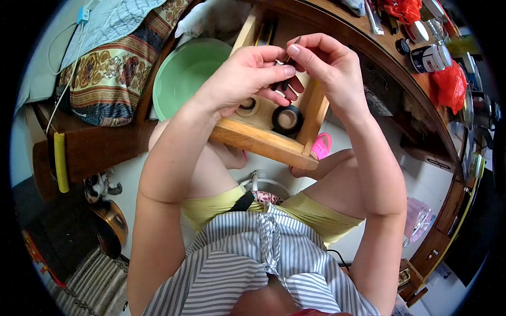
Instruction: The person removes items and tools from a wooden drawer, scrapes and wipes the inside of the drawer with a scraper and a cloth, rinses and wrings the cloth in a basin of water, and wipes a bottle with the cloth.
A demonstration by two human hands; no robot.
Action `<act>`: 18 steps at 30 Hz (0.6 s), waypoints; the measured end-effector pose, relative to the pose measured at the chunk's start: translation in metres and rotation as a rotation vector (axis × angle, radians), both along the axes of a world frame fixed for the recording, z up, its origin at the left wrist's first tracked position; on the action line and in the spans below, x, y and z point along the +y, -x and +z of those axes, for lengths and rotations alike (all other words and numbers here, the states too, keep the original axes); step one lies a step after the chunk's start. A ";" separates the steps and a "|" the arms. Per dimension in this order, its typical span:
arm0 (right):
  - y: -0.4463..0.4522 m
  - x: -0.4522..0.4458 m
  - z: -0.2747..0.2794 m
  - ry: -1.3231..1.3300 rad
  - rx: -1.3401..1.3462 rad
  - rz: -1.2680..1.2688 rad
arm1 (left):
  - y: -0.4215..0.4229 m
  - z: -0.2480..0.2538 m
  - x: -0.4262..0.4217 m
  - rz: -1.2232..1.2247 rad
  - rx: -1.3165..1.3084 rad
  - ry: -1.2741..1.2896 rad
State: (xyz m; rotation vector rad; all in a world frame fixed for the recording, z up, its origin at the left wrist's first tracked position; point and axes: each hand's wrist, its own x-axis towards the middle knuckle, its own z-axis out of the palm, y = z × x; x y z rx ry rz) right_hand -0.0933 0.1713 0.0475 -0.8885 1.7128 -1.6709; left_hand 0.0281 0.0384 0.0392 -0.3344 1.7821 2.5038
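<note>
Above the open wooden drawer [263, 138] both hands are raised close together. A thin dark tool with a narrow pointed end [286, 57] runs between them; its kind is too small and too covered to make out. My left hand [258, 73] is closed around it with thumb and index finger, the other fingers curled below. Pinched at the tool's upper part, my right hand [327, 66] has its thumb and index fingertip together. Below them in the drawer lie a roll of black tape [296, 122] and a smaller pale roll [247, 111], partly behind my left hand.
A green basin [179, 79] stands left of the drawer. On the desk [363, 39] at right are jars [428, 59] and red plastic bags [449, 87]. A patterned cushion [108, 76] lies at upper left. A cat [97, 187] is on the floor at left.
</note>
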 end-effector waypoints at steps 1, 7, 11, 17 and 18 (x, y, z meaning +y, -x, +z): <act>-0.001 -0.001 -0.001 -0.003 0.001 0.016 | -0.002 -0.001 -0.003 -0.015 -0.020 0.013; -0.002 0.007 -0.033 -0.548 1.325 0.210 | -0.014 -0.010 -0.031 0.264 0.032 0.259; -0.015 0.004 -0.053 -0.788 1.417 0.360 | -0.018 -0.002 -0.031 0.250 0.000 0.195; -0.014 -0.005 -0.059 -0.979 1.367 0.459 | -0.018 -0.007 -0.035 0.301 0.034 0.162; -0.010 -0.005 -0.054 -0.934 1.429 0.400 | -0.018 -0.006 -0.036 0.336 0.032 0.149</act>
